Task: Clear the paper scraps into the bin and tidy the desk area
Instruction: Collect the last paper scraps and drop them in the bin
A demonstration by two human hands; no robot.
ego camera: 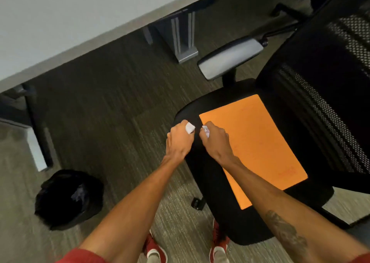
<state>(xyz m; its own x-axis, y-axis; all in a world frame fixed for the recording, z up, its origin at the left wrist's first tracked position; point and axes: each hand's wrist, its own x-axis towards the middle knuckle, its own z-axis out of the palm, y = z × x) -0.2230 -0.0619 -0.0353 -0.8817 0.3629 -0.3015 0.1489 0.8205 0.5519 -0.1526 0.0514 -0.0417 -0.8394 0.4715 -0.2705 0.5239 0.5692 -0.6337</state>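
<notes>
My left hand (179, 137) is closed around a white paper scrap (189, 127) that sticks out past the thumb. Close beside it, my right hand (215, 139) grips another crumpled white scrap (206, 131). Both hands hover over the front left edge of a black office chair seat (192, 110). An orange folder (254, 142) lies flat on that seat, just right of my right hand. A black-lined bin (69, 198) stands on the carpet at the lower left, with a pale scrap (79, 194) inside it.
The chair's mesh back (324, 94) and grey armrest (230, 58) rise at the right. A white desk (60, 22) spans the top left, with metal legs (184, 40) beneath it and another frame (34, 134) at the left. Carpet lies between bin and chair.
</notes>
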